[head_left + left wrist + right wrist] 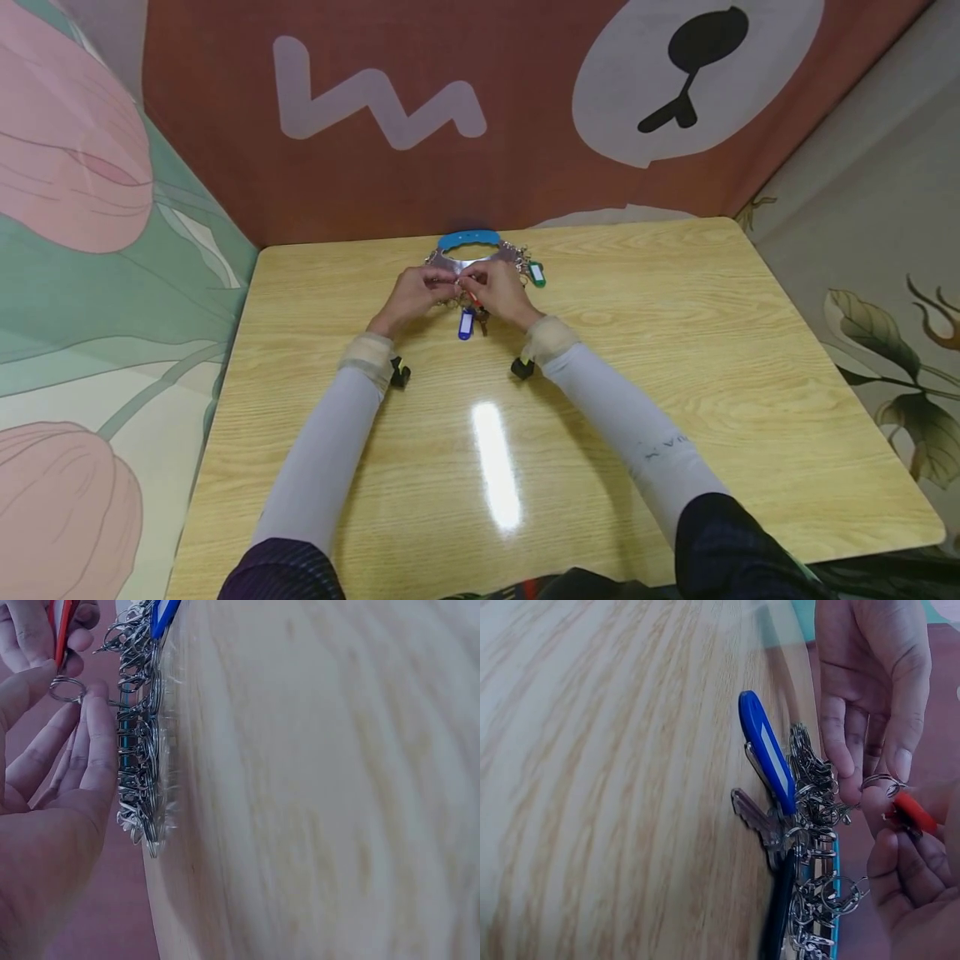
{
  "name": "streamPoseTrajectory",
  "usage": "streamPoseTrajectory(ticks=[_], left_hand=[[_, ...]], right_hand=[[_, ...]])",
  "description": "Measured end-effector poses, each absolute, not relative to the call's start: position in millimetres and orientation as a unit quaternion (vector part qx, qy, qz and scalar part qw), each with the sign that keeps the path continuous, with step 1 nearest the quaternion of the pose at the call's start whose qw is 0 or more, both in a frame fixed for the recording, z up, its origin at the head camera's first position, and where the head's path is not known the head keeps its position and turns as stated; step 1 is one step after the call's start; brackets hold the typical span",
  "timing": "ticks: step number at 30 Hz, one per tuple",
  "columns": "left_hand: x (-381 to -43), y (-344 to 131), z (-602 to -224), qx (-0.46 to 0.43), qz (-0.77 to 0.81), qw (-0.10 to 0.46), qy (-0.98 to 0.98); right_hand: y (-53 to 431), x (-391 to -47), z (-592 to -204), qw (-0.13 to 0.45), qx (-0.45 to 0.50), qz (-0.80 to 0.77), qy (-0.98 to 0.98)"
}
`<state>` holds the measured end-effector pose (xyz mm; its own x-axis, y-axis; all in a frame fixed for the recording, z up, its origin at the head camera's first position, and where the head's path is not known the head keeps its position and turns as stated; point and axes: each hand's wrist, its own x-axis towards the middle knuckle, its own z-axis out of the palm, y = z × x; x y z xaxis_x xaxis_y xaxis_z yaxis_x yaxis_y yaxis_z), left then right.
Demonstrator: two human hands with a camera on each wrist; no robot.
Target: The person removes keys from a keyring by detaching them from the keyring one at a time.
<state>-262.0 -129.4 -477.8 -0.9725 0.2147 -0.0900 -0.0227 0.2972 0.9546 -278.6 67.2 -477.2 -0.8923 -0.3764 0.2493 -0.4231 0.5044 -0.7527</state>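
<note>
Starting at the near edge, dark sleeves (281,571) give way to pale arm covers (318,467), the right one bearing dark lettering. Both forearms extend over a wood-grain desk (712,400), with a bright reflection (495,467) on its surface between them. Translucent bands (551,337) wrap both wrists; a small black device (401,372) sits at the inner side of each.

Farther forward, a blue tag (466,323) with a white label lies just beside a key (482,323), both on the near side of the hands. The hands are close together over the far part of the desk. The left hand (414,296) pinches a split ring (67,690) between thumb and fingertips. The right hand (501,292) pinches a red tag (915,812) just beside that ring; whether the two are linked cannot be determined.

Next to the held ring runs a dense row of metal rings (139,765), ranged along a metal plate (448,263). A green tag (537,273) is noted at the right end. A blue handle (468,238) tops the plate at the desk's far edge. Beyond stands a brown wall (525,183) with a pale zigzag (405,129) and an animal muzzle (622,100).
</note>
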Motion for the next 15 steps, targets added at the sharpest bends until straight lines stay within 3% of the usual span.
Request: streamPoseTrajectory(ticks=[15], left_hand=[[-262.8, -129.7, -480.8, 0.074, 0.568, 0.078, 0.816]], right_hand=[[67.8, -275.6, -476.4, 0.048, 0.25, 0.422, -0.87]])
